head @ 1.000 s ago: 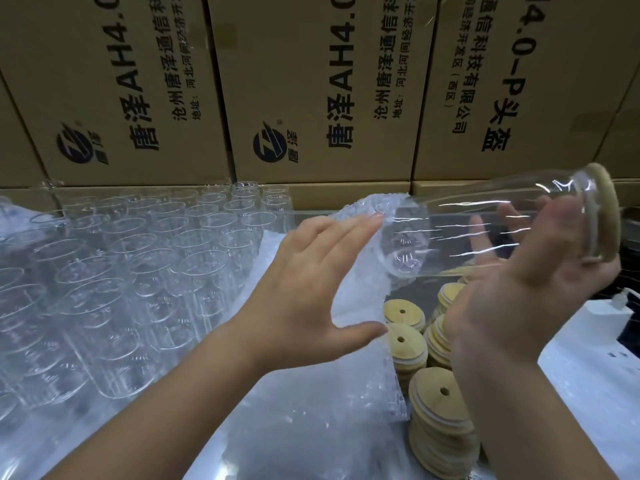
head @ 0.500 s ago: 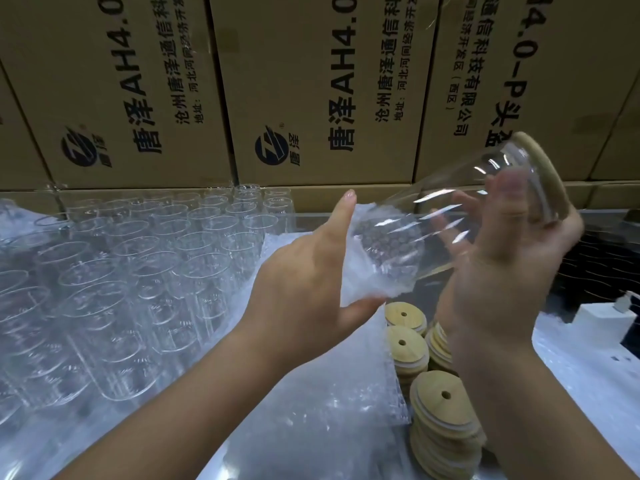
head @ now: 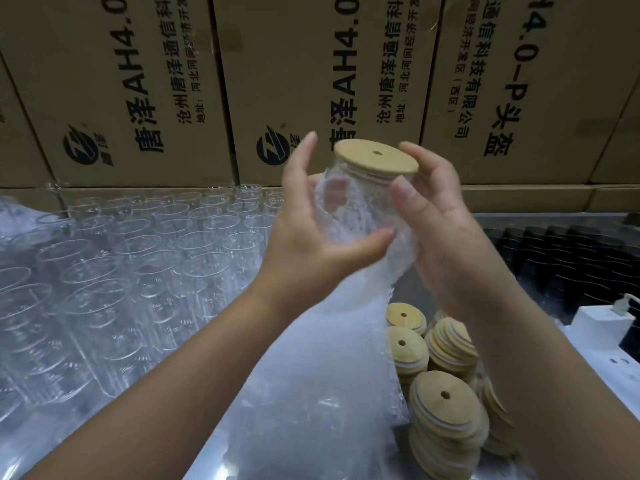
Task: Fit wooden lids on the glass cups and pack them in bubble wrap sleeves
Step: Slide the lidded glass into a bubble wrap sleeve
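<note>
A glass cup [head: 360, 199] with a round wooden lid [head: 375, 157] on top stands upright in the air between my hands. A bubble wrap sleeve [head: 349, 220] covers most of the cup's body, and the lid sticks out above it. My left hand [head: 311, 233] wraps around the sleeved cup from the left, thumb across the front. My right hand [head: 440, 216] holds it from the right, fingers by the lid's edge.
Rows of open glass cups [head: 114, 271] fill the left side. A pile of bubble wrap sleeves [head: 311, 393] lies below my hands. Stacks of wooden lids [head: 446, 410] stand at lower right. Cardboard boxes [head: 173, 81] wall the back. A white box [head: 595, 327] is at right.
The cup swung from lying tilted to upright, lid on top. The sleeve now covers most of its body, where before only the base was in it. Both hands closed around it.
</note>
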